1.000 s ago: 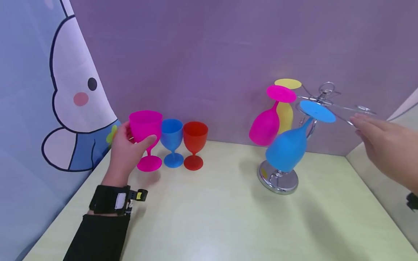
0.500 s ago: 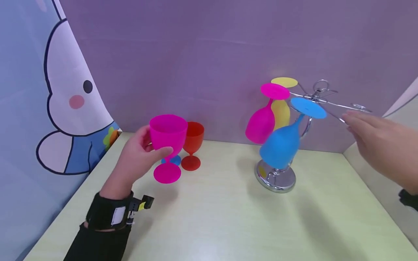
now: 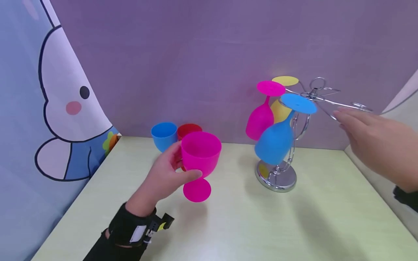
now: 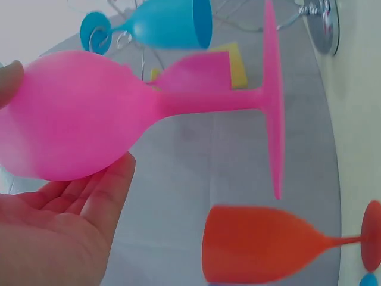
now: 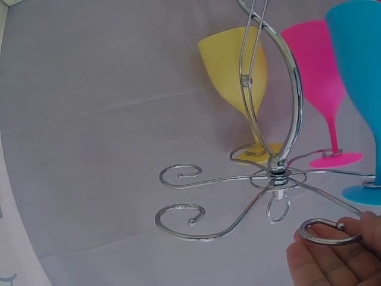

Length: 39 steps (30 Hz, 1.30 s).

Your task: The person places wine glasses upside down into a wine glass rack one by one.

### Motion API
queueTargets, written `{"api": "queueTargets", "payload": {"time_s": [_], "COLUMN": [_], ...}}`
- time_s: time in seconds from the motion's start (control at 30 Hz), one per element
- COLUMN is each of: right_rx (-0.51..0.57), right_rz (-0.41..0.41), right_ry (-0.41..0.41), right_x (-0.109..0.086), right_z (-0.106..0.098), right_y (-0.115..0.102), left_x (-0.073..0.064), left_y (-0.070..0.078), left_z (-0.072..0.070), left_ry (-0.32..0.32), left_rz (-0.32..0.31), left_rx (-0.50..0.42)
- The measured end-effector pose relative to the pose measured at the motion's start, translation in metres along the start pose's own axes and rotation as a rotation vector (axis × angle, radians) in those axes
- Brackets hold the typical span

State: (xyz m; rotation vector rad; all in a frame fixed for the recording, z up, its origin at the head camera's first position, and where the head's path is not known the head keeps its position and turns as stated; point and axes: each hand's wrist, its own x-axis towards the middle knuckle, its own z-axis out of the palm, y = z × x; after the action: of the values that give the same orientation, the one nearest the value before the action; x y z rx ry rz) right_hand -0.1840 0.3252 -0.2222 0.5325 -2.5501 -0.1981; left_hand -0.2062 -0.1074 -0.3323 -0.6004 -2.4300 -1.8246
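Left hand point(image 3: 164, 175): thumb and fingers pinch the bowl of an upright pink goblet point(image 3: 201, 154), its foot clear of the counter point(image 3: 241, 224). Blue goblet point(image 3: 164, 135) and red goblet point(image 3: 189, 129) stand behind it. Right hand point(image 3: 375, 145): thumb and fingers pinch one wire hook point(image 5: 330, 241) of the chrome rack point(image 3: 281, 182). Hung upside down by their feet on the rack: yellow goblet point(image 3: 280, 110), second pink goblet point(image 3: 260, 120), second blue goblet point(image 3: 275, 144).

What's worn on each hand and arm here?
The left hand is bare, with a black wristband, white patch, small black attachment marked yellow, and black sleeve. The right hand is bare, its black band partly cut off.
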Motion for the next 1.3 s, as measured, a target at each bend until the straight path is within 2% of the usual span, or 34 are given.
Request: {"api": "queueTargets", "payload": {"time_s": [0.33, 0.57, 0.67, 1.03, 1.17, 1.3], "right_rx": [-0.002, 0.030, 0.016, 0.044, 0.046, 0.079], "right_rz": [-0.027, -0.144, -0.168, -0.163, -0.155, -0.153], "right_ry": [0.048, 0.163, 0.189, 0.297, 0.321, 0.342], "right_x": [0.005, 0.014, 0.016, 0.016, 0.016, 0.015], "right_z": [0.004, 0.003, 0.004, 0.011, 0.013, 0.015], "right_y": [-0.015, -0.024, -0.027, -0.039, -0.046, -0.054], "left_x": [-0.016, -0.027, -0.030, -0.035, -0.040, -0.048], "left_y": [0.005, 0.012, 0.012, 0.010, 0.008, 0.007], "left_z": [0.023, 0.031, 0.034, 0.044, 0.045, 0.045], "left_ry": [-0.103, -0.150, -0.166, -0.191, -0.213, -0.238], "left_rz": [0.016, 0.021, 0.027, 0.045, 0.056, 0.038], "left_rx": [-0.066, -0.126, -0.142, -0.192, -0.213, -0.224]}}
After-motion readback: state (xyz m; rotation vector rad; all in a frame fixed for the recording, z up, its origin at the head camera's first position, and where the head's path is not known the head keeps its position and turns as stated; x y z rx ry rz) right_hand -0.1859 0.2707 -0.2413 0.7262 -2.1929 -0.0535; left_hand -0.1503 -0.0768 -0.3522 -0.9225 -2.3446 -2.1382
